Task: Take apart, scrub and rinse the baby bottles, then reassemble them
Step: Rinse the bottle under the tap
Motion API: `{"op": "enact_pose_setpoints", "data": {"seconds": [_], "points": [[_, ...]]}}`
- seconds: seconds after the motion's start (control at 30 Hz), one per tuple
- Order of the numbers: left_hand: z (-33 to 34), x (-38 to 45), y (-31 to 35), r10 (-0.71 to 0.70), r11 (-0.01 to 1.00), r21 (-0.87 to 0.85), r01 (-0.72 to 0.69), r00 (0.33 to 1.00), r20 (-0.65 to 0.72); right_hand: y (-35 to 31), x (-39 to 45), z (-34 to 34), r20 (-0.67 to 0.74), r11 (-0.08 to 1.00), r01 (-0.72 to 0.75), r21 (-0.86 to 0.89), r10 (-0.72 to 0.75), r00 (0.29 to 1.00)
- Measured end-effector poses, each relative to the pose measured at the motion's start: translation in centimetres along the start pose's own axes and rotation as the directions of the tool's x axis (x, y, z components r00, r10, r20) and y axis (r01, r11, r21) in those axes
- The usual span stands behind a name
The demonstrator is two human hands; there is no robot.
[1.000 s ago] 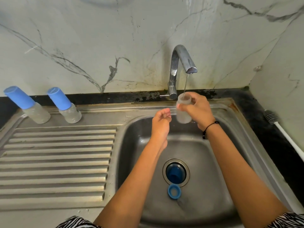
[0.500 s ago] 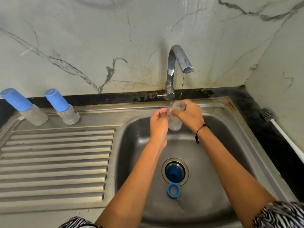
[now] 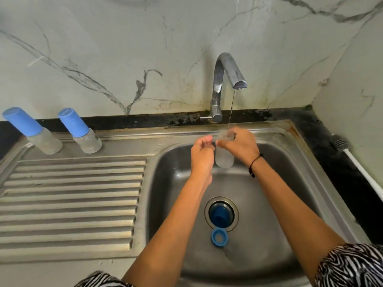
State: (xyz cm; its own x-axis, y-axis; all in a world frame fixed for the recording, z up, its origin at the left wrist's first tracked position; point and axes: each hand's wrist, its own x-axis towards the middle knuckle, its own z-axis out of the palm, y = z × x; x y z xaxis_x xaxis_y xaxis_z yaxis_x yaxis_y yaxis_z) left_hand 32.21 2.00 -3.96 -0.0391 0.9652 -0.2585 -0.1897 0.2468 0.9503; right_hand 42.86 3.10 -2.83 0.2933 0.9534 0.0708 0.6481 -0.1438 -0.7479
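Head view shows your right hand (image 3: pixel 240 147) wrapped around the upper part of a clear, capless bottle (image 3: pixel 224 157), held upright under the tap (image 3: pixel 226 79), right where the thin stream of water (image 3: pixel 231 108) comes down to its mouth. Your left hand (image 3: pixel 202 155) sits just left of the bottle, fingers curled toward its neck; whether they grip anything there you cannot tell from here. Below the tap, in the sink (image 3: pixel 170 162), a blue cap (image 3: pixel 220 214) sits in the drain, and a blue ring (image 3: pixel 219 238) lies just on your side of it. Far left of the tap, two capped bottles stand by the wall: one (image 3: pixel 79 131) nearer the tap, the other (image 3: pixel 31 130) beyond it. Right of the tap, a bottle brush (image 3: pixel 342 142) lies on the dark counter.
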Motion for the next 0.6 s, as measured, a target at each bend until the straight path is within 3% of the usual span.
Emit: {"op": "enact_pose_setpoints", "data": {"seconds": [0.13, 0.23, 0.27, 0.37, 0.4, 0.5, 0.6], "points": [[0.1, 0.0, 0.1, 0.016, 1.000, 0.019, -0.016, 1.000, 0.010, -0.4, 0.2, -0.4, -0.125, 0.993, 0.114, 0.023, -0.110, 0.986], [0.2, -0.1, -0.1, 0.005, 1.000, 0.006, -0.005, 1.000, 0.011, -0.6, 0.9, -0.8, 0.119, 0.994, 0.002, -0.109, 0.011, 0.993], [0.3, -0.2, 0.0, 0.005, 1.000, 0.003, -0.005, 1.000, 0.019, -0.6, 1.1, -1.1, 0.118, 0.993, 0.006, -0.121, 0.008, 0.993], [0.4, 0.0, 0.3, 0.005, 1.000, -0.022, -0.004, 0.999, 0.032, -0.8, 0.8, -1.4, -0.116, 0.990, 0.136, -0.020, -0.138, 0.984], [0.5, 0.0, 0.3, 0.000, 0.999, -0.032, 0.000, 1.000, 0.023, -0.9, 0.8, -1.3, -0.116, 0.991, 0.134, -0.009, -0.134, 0.984], [0.6, -0.2, 0.4, 0.004, 0.999, -0.037, -0.004, 1.000, 0.010, -0.4, 0.8, -1.0, 0.052, 0.995, 0.039, -0.088, -0.034, 0.998], [0.5, -0.2, 0.4, 0.028, 0.999, -0.027, -0.028, 0.999, 0.023, -0.6, 0.3, -0.8, -0.190, 0.985, 0.161, 0.056, -0.148, 0.971]]}}
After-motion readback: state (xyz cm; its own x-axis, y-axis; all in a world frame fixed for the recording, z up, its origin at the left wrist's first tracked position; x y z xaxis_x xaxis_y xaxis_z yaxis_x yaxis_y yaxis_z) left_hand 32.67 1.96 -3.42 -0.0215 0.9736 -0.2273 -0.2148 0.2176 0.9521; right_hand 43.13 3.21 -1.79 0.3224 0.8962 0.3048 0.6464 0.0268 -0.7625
